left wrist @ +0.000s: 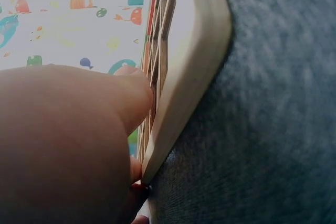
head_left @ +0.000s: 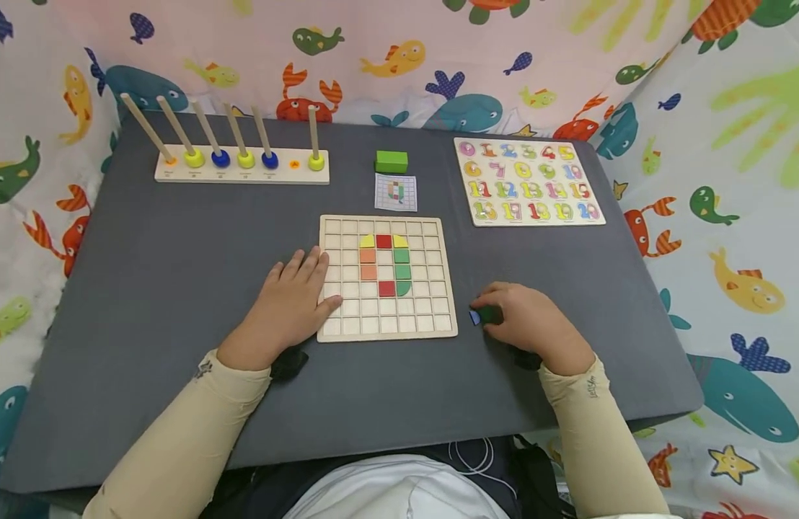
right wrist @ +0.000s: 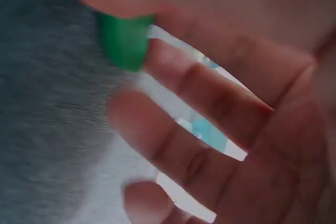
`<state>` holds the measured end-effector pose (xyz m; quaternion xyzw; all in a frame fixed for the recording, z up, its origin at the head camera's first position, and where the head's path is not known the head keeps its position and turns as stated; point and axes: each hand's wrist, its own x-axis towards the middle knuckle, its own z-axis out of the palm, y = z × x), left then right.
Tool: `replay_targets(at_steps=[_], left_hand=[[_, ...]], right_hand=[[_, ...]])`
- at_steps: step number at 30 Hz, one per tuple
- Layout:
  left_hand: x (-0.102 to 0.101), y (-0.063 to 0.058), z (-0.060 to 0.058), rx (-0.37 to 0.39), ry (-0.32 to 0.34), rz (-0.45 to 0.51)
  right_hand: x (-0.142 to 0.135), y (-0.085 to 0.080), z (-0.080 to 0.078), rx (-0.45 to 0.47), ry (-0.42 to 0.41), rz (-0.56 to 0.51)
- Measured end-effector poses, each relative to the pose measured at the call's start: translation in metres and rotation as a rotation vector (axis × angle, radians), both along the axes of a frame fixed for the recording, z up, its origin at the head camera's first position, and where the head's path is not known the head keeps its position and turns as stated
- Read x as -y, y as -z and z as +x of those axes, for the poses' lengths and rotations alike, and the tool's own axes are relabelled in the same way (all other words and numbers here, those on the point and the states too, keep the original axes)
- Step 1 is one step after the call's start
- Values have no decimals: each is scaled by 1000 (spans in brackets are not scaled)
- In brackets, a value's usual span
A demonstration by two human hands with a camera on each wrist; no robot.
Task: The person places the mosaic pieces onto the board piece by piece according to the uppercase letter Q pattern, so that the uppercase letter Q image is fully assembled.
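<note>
A wooden grid board (head_left: 425, 317) lies flat in the middle of the table, with yellow, red, orange and green tiles (head_left: 402, 272) set in its cells as a ring. My left hand (head_left: 289, 299) rests with its fingers spread along the board's left edge; in the left wrist view the thumb (left wrist: 139, 95) lies over the rim. Right of the board, low over the table, my right hand (head_left: 526, 321) pinches a green piece with a rounded end (right wrist: 126, 43) between thumb and fingers. A small blue face (head_left: 475, 317) shows beside the green in the head view.
Behind the board lie a small pattern card (head_left: 396, 193) and a green block (head_left: 391, 161). A peg counting stand (head_left: 244, 173) with yellow and blue beads stands at the back left. A number puzzle board (head_left: 529, 182) lies at the back right.
</note>
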<state>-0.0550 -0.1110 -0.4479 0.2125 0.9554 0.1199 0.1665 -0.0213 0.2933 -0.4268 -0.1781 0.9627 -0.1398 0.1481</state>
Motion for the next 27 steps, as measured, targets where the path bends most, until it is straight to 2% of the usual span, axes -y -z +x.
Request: replay_targets(at_steps=[3, 5, 8, 10, 12, 15, 18, 20, 23, 27], left_hand=[[-4, -3, -2, -13, 2, -6], [-4, -5, -3, -16, 0, -13], [-2, -6, -4, -8, 0, -9], [1, -4, -4, 2, -6, -10], [5, 0, -3, 14, -13, -16], [12, 6, 0, 22, -28, -25], [14, 10, 3, 11, -31, -19], [13, 10, 5, 6, -31, -9], [8, 8, 5, 3, -24, -4], [1, 1, 2, -12, -14, -12]], right_hand=[[-7, 1, 4, 2, 14, -44], [-7, 3, 5, -29, 52, -72], [8, 0, 4, -71, 109, -117], [30, -6, 1, -105, 109, -158], [61, -10, -5, -137, 62, -187], [113, -12, -15, -184, -96, -189], [158, -7, -26, -209, -229, -129], [178, -3, -31, -219, -256, -65], [192, 1, -35, -261, -192, 41], [196, 0, -33, -293, -47, 119]])
